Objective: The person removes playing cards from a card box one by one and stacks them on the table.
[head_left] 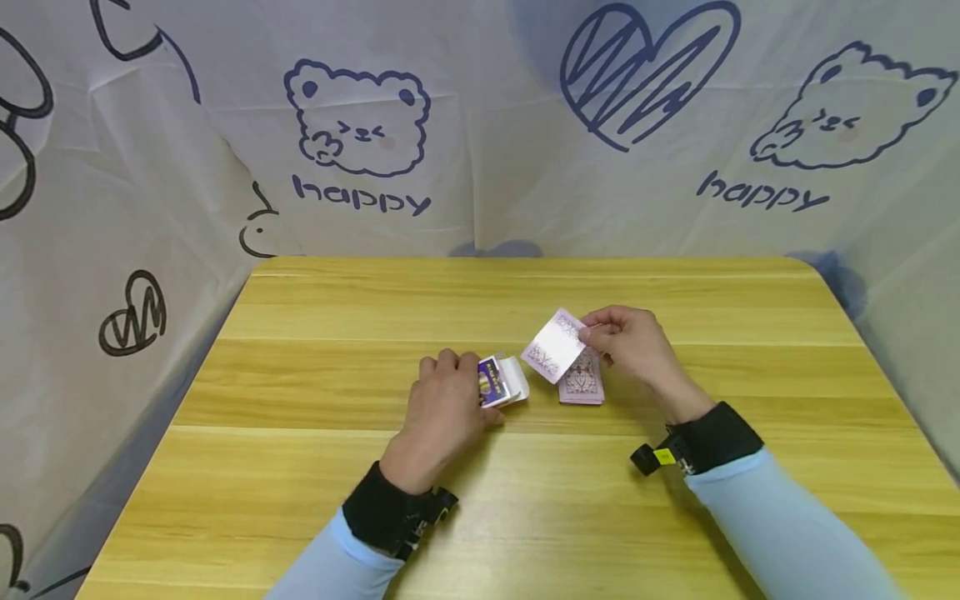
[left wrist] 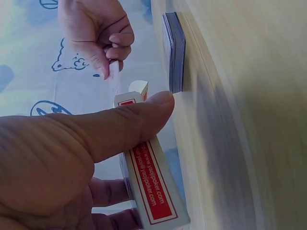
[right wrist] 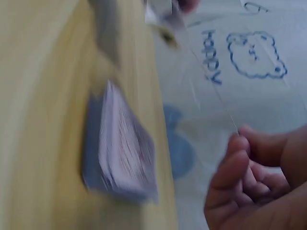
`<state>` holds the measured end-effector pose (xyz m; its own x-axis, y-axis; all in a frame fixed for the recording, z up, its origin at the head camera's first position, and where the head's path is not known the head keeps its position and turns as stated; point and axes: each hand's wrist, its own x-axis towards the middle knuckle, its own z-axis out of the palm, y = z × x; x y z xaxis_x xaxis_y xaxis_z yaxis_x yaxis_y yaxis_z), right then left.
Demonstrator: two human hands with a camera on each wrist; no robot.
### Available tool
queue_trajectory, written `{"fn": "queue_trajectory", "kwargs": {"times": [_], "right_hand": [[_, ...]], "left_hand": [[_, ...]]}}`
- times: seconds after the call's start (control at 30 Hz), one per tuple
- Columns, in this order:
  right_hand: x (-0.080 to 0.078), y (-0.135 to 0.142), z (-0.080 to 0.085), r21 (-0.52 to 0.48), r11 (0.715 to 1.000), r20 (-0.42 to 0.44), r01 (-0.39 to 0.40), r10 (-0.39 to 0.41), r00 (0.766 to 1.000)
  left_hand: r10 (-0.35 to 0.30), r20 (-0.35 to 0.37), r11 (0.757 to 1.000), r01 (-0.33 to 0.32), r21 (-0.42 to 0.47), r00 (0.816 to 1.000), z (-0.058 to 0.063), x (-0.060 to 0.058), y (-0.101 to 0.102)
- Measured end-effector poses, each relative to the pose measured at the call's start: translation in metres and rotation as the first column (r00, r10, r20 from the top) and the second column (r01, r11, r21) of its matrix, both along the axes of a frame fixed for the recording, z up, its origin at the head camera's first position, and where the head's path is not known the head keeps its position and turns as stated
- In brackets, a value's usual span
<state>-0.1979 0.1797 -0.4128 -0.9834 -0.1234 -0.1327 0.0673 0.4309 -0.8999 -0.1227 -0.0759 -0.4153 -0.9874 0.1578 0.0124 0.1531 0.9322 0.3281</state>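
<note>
My left hand (head_left: 444,407) grips a playing card box (left wrist: 152,179), white with a red panel on its side and a blue face in the head view. Its white flap (head_left: 517,379) stands open toward the right. Between thumb and fingers, my right hand (head_left: 632,343) pinches a playing card (head_left: 555,346) by one edge, its pale patterned back catching the light. Under and just right of that card lies a deck of cards (head_left: 582,385) on the table. In the right wrist view the deck (right wrist: 127,148) is blurred and the pinched card shows almost edge-on.
The wooden table (head_left: 300,350) runs back to a white cloth (head_left: 510,167) with drawn bears and hearts. Another cloth wall rises along the left side. Each wrist wears a black band (head_left: 716,437) with a small camera.
</note>
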Motion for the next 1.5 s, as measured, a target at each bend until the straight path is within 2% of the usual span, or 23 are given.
{"fn": "queue_trajectory", "kwargs": {"times": [0.13,0.27,0.37,0.47,0.6,0.8,0.97,1.13,1.33,1.5], "right_hand": [[-0.018,0.018,0.003,0.091,0.989,0.082,-0.119,0.112,0.990],[-0.033,0.029,0.003,0.142,0.964,0.168,-0.224,0.199,0.965],[-0.040,0.032,-0.001,0.154,0.950,0.211,-0.271,0.237,0.948],[-0.044,0.030,-0.005,0.178,0.940,0.221,-0.292,0.251,0.942],[-0.046,0.027,-0.012,0.233,0.925,0.181,-0.300,0.262,0.948],[-0.041,0.020,-0.024,0.372,0.886,0.059,-0.278,0.277,0.959],[-0.036,0.016,-0.028,0.413,0.877,-0.005,-0.243,0.269,0.963],[-0.033,0.013,-0.030,0.453,0.862,-0.046,-0.228,0.278,0.960],[-0.032,0.010,-0.031,0.516,0.829,-0.087,-0.216,0.302,0.949],[-0.031,0.009,-0.031,0.534,0.821,-0.122,-0.203,0.312,0.942]], "left_hand": [[-0.012,-0.009,1.000,0.012,0.001,1.000,0.000,0.000,0.000],[-0.020,-0.004,1.000,0.020,0.007,1.000,-0.001,0.001,0.000],[-0.028,0.000,1.000,0.028,0.011,1.000,-0.001,0.001,0.000],[-0.032,-0.001,0.999,0.032,0.010,0.999,-0.002,0.001,0.000],[-0.031,-0.001,0.999,0.031,0.010,1.000,-0.003,0.001,0.000],[-0.033,0.000,0.999,0.033,0.014,0.999,-0.003,0.001,0.001],[-0.037,0.001,0.999,0.037,0.015,0.999,-0.001,0.002,0.002],[-0.038,0.004,0.999,0.038,0.015,0.999,-0.001,0.002,0.001],[-0.040,0.002,0.999,0.040,0.017,0.999,0.000,0.003,0.001],[-0.043,-0.001,0.999,0.043,0.025,0.999,0.000,0.003,0.000]]}}
